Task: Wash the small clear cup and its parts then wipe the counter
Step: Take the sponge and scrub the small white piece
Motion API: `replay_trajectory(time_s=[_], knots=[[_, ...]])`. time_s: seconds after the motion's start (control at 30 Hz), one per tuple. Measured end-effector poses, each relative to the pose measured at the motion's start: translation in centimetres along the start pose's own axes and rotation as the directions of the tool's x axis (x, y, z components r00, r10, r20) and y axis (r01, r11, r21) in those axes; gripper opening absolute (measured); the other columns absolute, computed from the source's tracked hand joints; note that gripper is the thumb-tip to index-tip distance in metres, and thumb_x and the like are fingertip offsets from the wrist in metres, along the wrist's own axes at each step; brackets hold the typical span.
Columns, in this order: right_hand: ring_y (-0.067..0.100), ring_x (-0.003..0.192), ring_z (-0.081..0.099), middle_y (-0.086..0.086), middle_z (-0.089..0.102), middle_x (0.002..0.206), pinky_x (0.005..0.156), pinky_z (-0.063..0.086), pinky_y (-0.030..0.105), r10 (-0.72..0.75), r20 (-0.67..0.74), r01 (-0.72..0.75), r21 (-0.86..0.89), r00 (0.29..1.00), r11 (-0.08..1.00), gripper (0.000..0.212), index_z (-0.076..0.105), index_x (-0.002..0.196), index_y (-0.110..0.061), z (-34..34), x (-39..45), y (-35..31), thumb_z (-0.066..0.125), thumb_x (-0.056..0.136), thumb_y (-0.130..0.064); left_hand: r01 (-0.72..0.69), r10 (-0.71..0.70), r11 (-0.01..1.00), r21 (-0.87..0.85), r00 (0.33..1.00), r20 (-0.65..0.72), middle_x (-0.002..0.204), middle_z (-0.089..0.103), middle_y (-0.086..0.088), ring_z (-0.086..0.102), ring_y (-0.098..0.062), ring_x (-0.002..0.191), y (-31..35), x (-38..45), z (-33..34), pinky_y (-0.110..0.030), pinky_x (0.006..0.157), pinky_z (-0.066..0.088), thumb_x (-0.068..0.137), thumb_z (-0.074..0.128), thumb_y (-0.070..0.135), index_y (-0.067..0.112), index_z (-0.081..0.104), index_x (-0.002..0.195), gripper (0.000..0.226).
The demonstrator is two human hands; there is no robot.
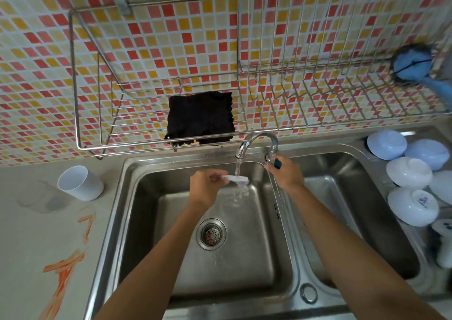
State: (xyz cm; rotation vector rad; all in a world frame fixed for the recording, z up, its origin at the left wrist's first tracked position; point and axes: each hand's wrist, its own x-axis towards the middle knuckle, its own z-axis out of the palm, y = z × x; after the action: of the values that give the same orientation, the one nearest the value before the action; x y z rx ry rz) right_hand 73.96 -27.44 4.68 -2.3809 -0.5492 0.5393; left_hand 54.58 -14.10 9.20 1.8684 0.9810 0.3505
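A: Head view only. Left hand [208,185] pinches a small white part [236,179] by one end, holding it under the stream from the tap [256,143], over the left basin of the sink [146,221].

B: Right hand?

A: Right hand [285,173] is curled round the tap handle [277,163]. Water's running.

B: Where's the clear cup itself?

A: On the counter [36,234], left of the sink, just beside a white cup [80,182]. Hard to make out, it's nearly see-through. Not in the water yet, so I'd say part-rinsing stage.

B: Risks?

A: The part is small, wet and held by fingertips only. If it slips, it lands in the basin and heads for the drain [211,234]; the strainer probably catches it. More flow from that handle means splash onto the counter. Orange smears [66,268] sit there too, still to wipe. Black cloth [200,117] is on the wall rack [97,124], reachable.
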Motion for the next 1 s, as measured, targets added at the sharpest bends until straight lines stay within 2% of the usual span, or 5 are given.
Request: replay_trajectory(time_s=[0.27, 0.43, 0.63, 0.87, 1.0], knots=[[0.035, 0.094, 0.065, 0.013, 0.07, 0.103, 0.071, 0.052, 0.035, -0.134, -0.058, 0.118, -0.219, 0.989, 0.969, 0.036, 0.061, 0.122, -0.026, 0.6, 0.3, 0.6, 0.051, 0.096, -0.049, -0.009, 0.012, 0.998, -0.062, 0.998, 0.056, 0.086, 0.075, -0.008, 0.07, -0.016, 0.079, 0.7, 0.4, 1.9, -0.039, 0.085, 0.057, 0.071, 0.079, -0.002, 0.014, 0.077, 0.087, 0.023], [0.036, 0.093, 0.064, 0.015, 0.069, 0.102, 0.07, 0.05, 0.035, -0.139, -0.128, 0.112, -0.195, 0.982, 0.974, 0.033, 0.06, 0.121, -0.018, 0.5, 0.5, 1.2, 0.04, 0.102, -0.038, -0.018, 0.022, 0.998, -0.06, 0.997, 0.07, 0.091, 0.073, -0.005, 0.064, 0.009, 0.064, 1.2, 0.6, 2.5, -0.007, 0.067, 0.05, 0.078, 0.074, -0.002, 0.006, 0.075, 0.097, 0.02], [0.037, 0.095, 0.064, 0.018, 0.069, 0.103, 0.074, 0.048, 0.038, -0.097, -0.144, 0.066, -0.207, 0.985, 0.976, 0.031, 0.058, 0.122, -0.014, 0.4, 0.7, 1.2, 0.036, 0.104, -0.026, -0.057, 0.059, 0.998, -0.028, 0.997, 0.05, 0.09, 0.075, -0.005, 0.066, 0.004, 0.068, 1.2, 0.2, 1.5, -0.006, 0.066, 0.049, 0.08, 0.074, 0.005, 0.009, 0.075, 0.098, 0.019], [0.042, 0.09, 0.065, 0.02, 0.068, 0.104, 0.07, 0.051, 0.041, 0.1, -0.322, -0.048, 0.163, 0.942, 0.985, 0.044, 0.037, 0.136, -0.012, 3.0, -4.1, -0.7, 0.054, 0.097, -0.024, -0.082, 0.112, 0.96, 0.266, 0.989, -0.098, 0.083, 0.074, 0.003, 0.067, -0.012, 0.073, -0.2, -0.5, -1.1, -0.02, 0.066, 0.049, 0.088, 0.066, 0.032, 0.02, 0.075, 0.098, 0.018], [0.02, 0.069, 0.059, 0.002, 0.055, 0.089, 0.049, 0.036, 0.023, 0.016, -0.239, 0.023, 0.158, 0.971, 0.987, 0.032, 0.041, 0.103, -0.013, 5.5, -7.4, -0.5, 0.069, 0.085, -0.017, -0.126, 0.133, 0.865, 0.486, 0.991, 0.02, 0.083, 0.073, -0.001, 0.068, -0.019, 0.077, -2.8, -1.5, -1.1, -0.026, 0.066, 0.05, 0.09, 0.064, 0.032, 0.02, 0.073, 0.093, 0.015]])
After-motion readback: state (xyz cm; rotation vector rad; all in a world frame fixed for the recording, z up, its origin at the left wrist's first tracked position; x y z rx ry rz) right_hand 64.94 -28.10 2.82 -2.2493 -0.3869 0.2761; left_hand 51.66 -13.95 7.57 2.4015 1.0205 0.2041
